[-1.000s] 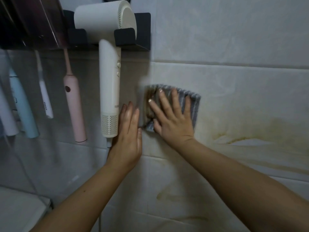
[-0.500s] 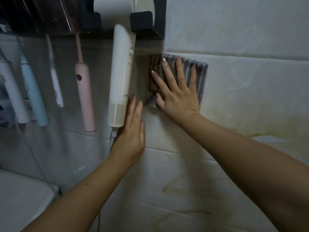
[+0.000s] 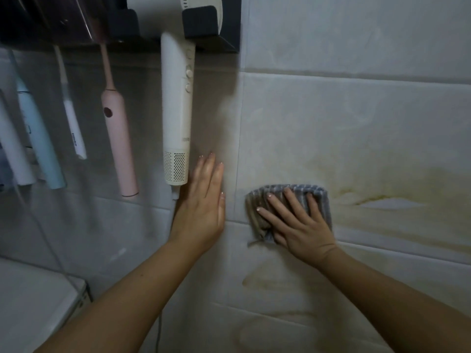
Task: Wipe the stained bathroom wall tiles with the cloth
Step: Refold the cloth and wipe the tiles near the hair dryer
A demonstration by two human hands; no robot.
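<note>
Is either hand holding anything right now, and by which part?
No grip: the right hand presses the cloth flat on the wall tiles, straight fingers across its middle. The left hand lies flat on the tiles, empty.

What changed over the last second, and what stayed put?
The right hand, flat on the cloth, swept it up level with the buttons of the hair dryer, then down to the grout line below the dryer's end. Nothing was gripped or released. The left hand stayed flat on the wall beside the dryer; the yellow stains remain.
</note>
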